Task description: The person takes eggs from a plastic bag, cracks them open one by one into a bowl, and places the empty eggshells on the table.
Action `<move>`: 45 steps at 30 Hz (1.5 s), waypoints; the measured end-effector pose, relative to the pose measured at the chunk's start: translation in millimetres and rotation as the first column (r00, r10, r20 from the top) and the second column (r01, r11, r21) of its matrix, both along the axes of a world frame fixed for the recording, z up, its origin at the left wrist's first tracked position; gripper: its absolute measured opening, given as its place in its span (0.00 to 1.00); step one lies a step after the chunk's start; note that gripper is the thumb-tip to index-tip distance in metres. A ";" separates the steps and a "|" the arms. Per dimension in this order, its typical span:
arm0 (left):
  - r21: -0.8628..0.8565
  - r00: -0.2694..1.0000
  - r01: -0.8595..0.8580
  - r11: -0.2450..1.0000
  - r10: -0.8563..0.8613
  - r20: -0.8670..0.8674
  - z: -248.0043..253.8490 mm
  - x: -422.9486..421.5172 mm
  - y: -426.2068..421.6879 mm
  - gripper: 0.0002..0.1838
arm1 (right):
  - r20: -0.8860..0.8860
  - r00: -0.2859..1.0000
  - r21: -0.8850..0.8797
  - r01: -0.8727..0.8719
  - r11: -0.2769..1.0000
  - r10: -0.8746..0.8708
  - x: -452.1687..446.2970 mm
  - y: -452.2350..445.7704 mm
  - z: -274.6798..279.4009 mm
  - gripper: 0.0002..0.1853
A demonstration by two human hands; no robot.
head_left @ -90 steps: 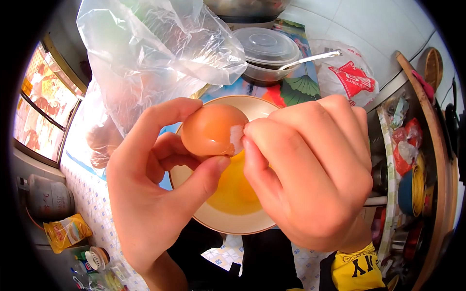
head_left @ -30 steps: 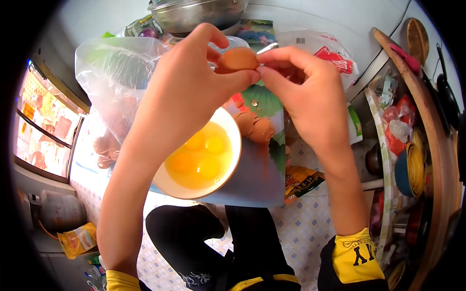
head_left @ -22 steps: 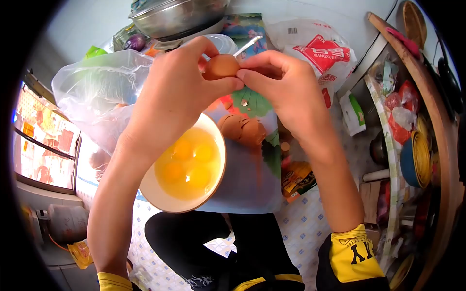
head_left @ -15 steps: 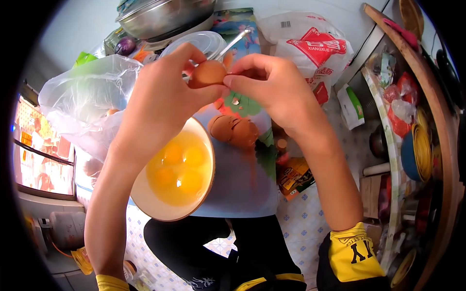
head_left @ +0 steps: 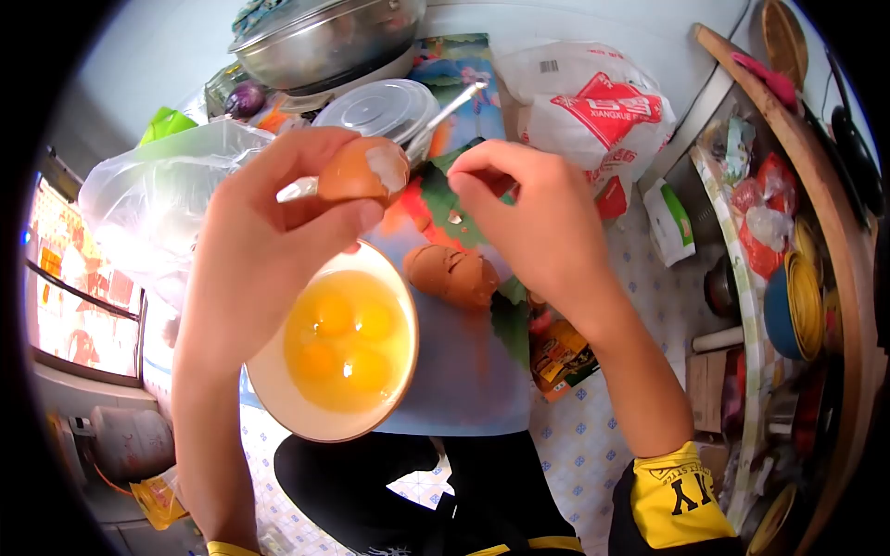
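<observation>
My left hand [head_left: 255, 222] grips a brown egg [head_left: 348, 176] whose shell is broken away on the right side, showing white at the opening. To the right, apart from the egg, my right hand [head_left: 538, 218] is closed in a pinch; whatever its fingertips hold, if anything, cannot be made out. Below my left hand, a cream bowl [head_left: 403, 389] contains several yellow yolks [head_left: 362, 369] in clear egg white. Cracked brown eggshells [head_left: 451, 275] lie right of the bowl on a colourful printed surface [head_left: 464, 389], with a small shell bit [head_left: 455, 217] above them.
Behind my hands are a lidded plastic container [head_left: 380, 109], a spoon handle [head_left: 454, 102] and a large metal pot [head_left: 324, 42]. A clear plastic bag [head_left: 139, 208] lies on the left, a red-and-white bag [head_left: 603, 120] at the back right. Shelves with bowls [head_left: 793, 301] line the right.
My hands have moved apart. The egg has shifted left and slightly down with my left hand, and its broken opening now shows. The view has shifted slightly.
</observation>
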State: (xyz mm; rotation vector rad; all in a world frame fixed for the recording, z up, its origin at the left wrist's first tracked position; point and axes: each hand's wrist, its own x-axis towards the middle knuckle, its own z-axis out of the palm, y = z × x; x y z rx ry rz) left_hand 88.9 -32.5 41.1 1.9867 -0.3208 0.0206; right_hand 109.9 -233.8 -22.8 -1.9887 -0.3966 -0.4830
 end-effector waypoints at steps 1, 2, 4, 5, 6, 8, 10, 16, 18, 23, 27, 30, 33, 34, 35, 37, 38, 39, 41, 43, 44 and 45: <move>-0.005 1.000 -0.015 1.000 0.015 0.008 -0.8 -9.4 3.4 0.24 | 0.008 1.000 -0.005 -0.015 1.000 0.015 -5.4 3.9 6.6 0.05; -0.101 0.999 -0.027 0.995 0.030 0.028 -2.6 -20.7 6.3 0.25 | 0.128 0.991 0.007 -0.032 0.999 0.031 -10.4 8.1 12.3 0.05; -0.223 0.997 -0.080 0.972 0.081 -0.004 -4.1 -45.1 16.6 0.31 | 0.274 0.956 -0.045 -0.097 0.994 0.106 -24.5 17.0 26.3 0.06; -0.275 0.992 -0.116 0.954 0.126 0.019 -6.5 -56.4 17.8 0.34 | 0.299 0.940 -0.108 -0.137 0.985 0.164 -32.8 20.0 33.7 0.07; -0.284 0.991 -0.126 0.951 0.134 0.009 -9.6 -65.6 23.9 0.36 | 0.319 0.924 -0.129 -0.177 0.976 0.210 -37.7 25.2 35.2 0.08; -0.305 0.981 -0.189 0.933 0.196 -0.010 -17.3 -80.1 31.2 0.38 | 0.353 0.885 -0.174 -0.258 0.950 0.305 -47.2 35.5 38.4 0.11; -0.305 0.972 -0.216 0.927 0.233 0.017 -28.7 -88.0 39.5 0.38 | 0.318 0.880 -0.189 -0.307 0.933 0.354 -53.5 46.6 35.9 0.12; -0.267 0.962 -0.235 0.935 0.263 0.075 -47.7 -93.8 53.7 0.37 | 0.229 0.894 -0.202 -0.343 0.917 0.385 -49.0 63.3 23.0 0.15; -0.202 0.961 -0.227 0.953 0.253 0.111 -50.7 -93.8 56.8 0.37 | 0.203 0.892 -0.193 -0.369 0.909 0.405 -46.4 64.4 19.9 0.15; -0.076 0.951 -0.210 0.975 0.221 0.216 -55.1 -91.7 59.5 0.36 | 0.223 0.892 -0.190 -0.355 0.915 0.393 -43.9 64.9 14.9 0.14; 0.043 0.930 -0.200 0.979 0.176 0.321 -57.6 -90.2 60.1 0.35 | 0.315 0.887 -0.267 -0.260 0.928 0.339 -47.1 68.2 10.6 0.14; 0.082 0.930 -0.189 0.978 0.152 0.335 -58.0 -90.5 61.2 0.35 | 0.375 0.876 -0.268 -0.211 0.940 0.303 -45.0 70.1 7.0 0.13; 0.010 0.936 -0.225 0.974 0.213 0.280 -57.5 -90.7 58.1 0.35 | 0.381 0.877 -0.226 -0.218 0.949 0.292 -43.2 72.4 5.8 0.12; 0.010 0.936 -0.223 0.975 0.211 0.280 -57.3 -90.5 58.8 0.35 | 0.380 0.878 -0.214 -0.222 0.951 0.291 -42.5 72.5 6.2 0.12; -0.011 0.940 -0.207 0.978 0.202 0.273 -57.1 -90.2 59.7 0.35 | 0.344 0.884 -0.200 -0.259 0.945 0.316 -41.5 70.9 7.7 0.11; -0.033 0.946 -0.189 0.981 0.191 0.264 -57.1 -89.9 61.8 0.35 | 0.305 0.890 -0.185 -0.294 0.938 0.339 -40.8 69.5 10.5 0.11; -0.035 0.946 -0.192 0.981 0.194 0.260 -57.1 -89.9 62.8 0.35 | 0.265 0.895 -0.165 -0.324 0.932 0.358 -40.8 69.1 11.7 0.10; -0.037 0.946 -0.194 0.980 0.197 0.257 -57.2 -89.9 63.6 0.35 | 0.246 0.898 -0.155 -0.336 0.929 0.366 -41.3 68.1 13.4 0.09; -0.070 0.948 -0.200 0.977 0.211 0.239 -58.2 -91.0 64.2 0.35 | 0.191 0.918 -0.166 -0.318 0.933 0.347 -42.8 64.3 17.4 0.07; -0.105 0.949 -0.206 0.973 0.225 0.223 -59.8 -90.3 65.5 0.35 | 0.159 0.935 -0.190 -0.285 0.939 0.316 -40.8 56.6 18.6 0.06; -0.125 0.938 -0.189 0.974 0.217 0.270 -61.4 -89.3 66.4 0.34 | 0.128 0.957 -0.203 -0.232 0.951 0.261 -36.8 50.6 17.0 0.04; -0.147 0.926 -0.170 0.974 0.209 0.315 -62.7 -88.2 67.1 0.34 | 0.099 0.974 -0.220 -0.177 0.959 0.203 -31.9 44.4 15.4 0.03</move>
